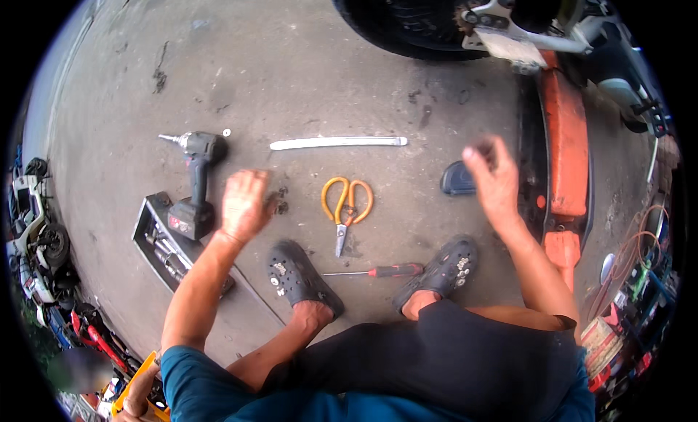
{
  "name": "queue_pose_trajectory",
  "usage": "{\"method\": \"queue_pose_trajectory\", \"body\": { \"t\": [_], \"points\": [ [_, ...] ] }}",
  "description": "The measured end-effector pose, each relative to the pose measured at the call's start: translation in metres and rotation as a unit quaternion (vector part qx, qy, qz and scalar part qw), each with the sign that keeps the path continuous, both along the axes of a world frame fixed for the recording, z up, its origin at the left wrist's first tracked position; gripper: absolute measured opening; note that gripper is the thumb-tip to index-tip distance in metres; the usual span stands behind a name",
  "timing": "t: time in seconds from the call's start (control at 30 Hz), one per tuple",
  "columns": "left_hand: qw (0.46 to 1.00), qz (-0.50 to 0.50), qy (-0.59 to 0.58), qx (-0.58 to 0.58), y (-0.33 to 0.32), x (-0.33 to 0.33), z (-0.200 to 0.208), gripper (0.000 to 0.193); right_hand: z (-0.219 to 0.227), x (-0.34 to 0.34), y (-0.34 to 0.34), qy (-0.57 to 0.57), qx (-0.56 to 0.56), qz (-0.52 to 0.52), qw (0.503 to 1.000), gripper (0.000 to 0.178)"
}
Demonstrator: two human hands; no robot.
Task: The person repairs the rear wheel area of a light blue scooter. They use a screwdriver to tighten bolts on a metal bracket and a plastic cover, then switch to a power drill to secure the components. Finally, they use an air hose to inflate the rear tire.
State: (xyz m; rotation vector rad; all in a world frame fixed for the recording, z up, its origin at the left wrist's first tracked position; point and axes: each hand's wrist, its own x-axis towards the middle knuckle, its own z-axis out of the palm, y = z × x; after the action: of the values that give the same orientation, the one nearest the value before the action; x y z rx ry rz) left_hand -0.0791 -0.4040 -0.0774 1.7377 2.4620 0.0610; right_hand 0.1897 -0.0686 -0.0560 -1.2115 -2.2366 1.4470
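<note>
My left hand (246, 204) hovers over the floor, back up, fingers side by side and loosely bent, with nothing visible in it. It is nearest to a cordless power tool (198, 178) standing on its battery beside a dark open case (156, 229) of sockets. Raised at the right, my right hand (498, 180) has its thumb apart from its curled fingers and holds nothing visible. Beyond it lies a dark oval object (454, 179), partly covered by the hand. Between my hands are yellow-handled scissors (342, 207), a silver tire lever (338, 142) and a red-and-black screwdriver (392, 271).
A wheel (414, 22) with a grey metal arm stands at the far right. Along the right runs a long orange piece (566, 145). My feet in dark clogs (298, 276) flank the screwdriver. Motorcycle parts (51, 240) crowd the left edge; another person's hand (137, 400) shows lower left.
</note>
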Motion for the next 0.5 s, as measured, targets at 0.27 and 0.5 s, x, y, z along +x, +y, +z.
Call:
{"method": "queue_pose_trajectory", "body": {
  "t": [0.27, 0.5],
  "points": [
    [0.882, 0.199, -0.216, -0.368, -0.093, 0.011, 0.153, 0.019, -0.009, 0.075, -0.118, -0.146, -0.019, 0.467, 0.872, 0.041],
    [0.786, 0.516, -0.269, -0.210, -0.229, 0.153, 0.175, 0.026, 0.032, 0.014, -0.047, -0.081, 0.054, 0.286, 0.953, 0.030]
  ]
}}
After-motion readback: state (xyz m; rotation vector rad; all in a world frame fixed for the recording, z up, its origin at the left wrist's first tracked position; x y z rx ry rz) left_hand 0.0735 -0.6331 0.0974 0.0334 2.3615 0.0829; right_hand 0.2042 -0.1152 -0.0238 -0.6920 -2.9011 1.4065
